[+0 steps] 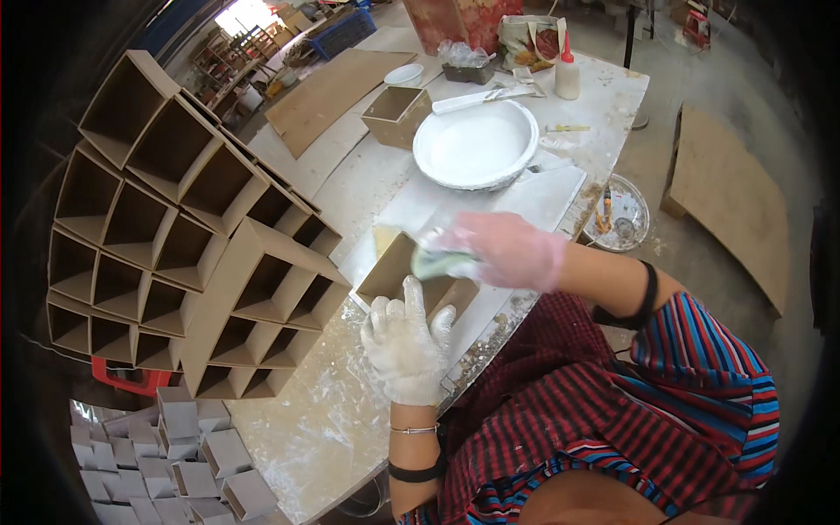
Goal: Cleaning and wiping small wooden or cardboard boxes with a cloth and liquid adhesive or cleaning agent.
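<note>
An open brown box [386, 278] of thin board sits tilted on the table in front of me. My left hand [404, 346], in a white knitted glove, grips its near wall, with the index finger stretched up along the edge. Above the box is my right hand [509, 249] in a pinkish thin glove, its fingers closed round a pale green cloth [444, 261]. Motion smears the cloth and the fingertips. Something pale yellow [383, 236] shows behind the box. Farther back stands a round white basin [477, 140] with white stuff inside.
Brown open boxes [175, 219] are stacked high at the left; grey ones [179, 429] lie below. Behind the basin are another box [395, 118], a white bowl [404, 75] and a red-tipped bottle [567, 74]. A bucket [623, 214] stands beyond the table's right edge.
</note>
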The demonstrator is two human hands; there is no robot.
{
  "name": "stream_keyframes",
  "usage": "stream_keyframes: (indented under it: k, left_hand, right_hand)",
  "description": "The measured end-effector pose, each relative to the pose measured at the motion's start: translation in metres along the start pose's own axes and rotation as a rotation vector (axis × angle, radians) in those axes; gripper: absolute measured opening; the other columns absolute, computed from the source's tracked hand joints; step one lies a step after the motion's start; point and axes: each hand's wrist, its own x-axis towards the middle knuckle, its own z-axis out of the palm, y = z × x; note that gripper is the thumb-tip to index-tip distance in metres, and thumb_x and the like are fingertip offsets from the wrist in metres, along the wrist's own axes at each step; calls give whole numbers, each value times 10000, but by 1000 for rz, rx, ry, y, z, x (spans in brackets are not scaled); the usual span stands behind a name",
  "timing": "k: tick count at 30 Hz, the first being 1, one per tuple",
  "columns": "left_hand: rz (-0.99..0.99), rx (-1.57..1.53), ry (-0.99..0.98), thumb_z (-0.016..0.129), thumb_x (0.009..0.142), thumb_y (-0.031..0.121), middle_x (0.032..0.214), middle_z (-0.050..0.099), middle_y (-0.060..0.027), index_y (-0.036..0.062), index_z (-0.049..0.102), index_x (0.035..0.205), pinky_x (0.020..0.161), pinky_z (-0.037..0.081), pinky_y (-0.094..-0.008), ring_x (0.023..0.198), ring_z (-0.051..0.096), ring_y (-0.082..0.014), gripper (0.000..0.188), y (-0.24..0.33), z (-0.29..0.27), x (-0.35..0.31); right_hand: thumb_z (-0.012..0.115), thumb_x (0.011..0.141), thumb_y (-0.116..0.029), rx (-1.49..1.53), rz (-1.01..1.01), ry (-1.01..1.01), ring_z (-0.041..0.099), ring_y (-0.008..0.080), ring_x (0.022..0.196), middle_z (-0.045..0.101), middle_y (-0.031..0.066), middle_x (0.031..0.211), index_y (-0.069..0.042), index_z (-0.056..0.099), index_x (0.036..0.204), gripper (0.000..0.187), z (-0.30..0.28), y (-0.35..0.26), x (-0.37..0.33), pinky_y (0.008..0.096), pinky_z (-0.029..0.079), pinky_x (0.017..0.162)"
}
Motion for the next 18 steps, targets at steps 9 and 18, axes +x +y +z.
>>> stream_keyframes:
  k: [9,18]
  left_hand:
    - [-7,-283,19,707,744,358,1136,535,-188,30,465,1323,962,362,-475,1100,483,-374,708,-3,-14,3]
    - [-148,-508,151,783,693,371,1438,322,-238,-25,333,1398,1076,312,-400,1313,362,-350,926,-33,15,-28]
  right_hand:
    - [697,788,-212,54,-107,189,608,303,934,627,140,1006,-117,622,1144,376,-30,15,-3,359,480,838]
    - [661,806,-200,42,-414,-29,609,300,898,613,124,948,-164,626,1128,325,7,-35,14,394,489,781]
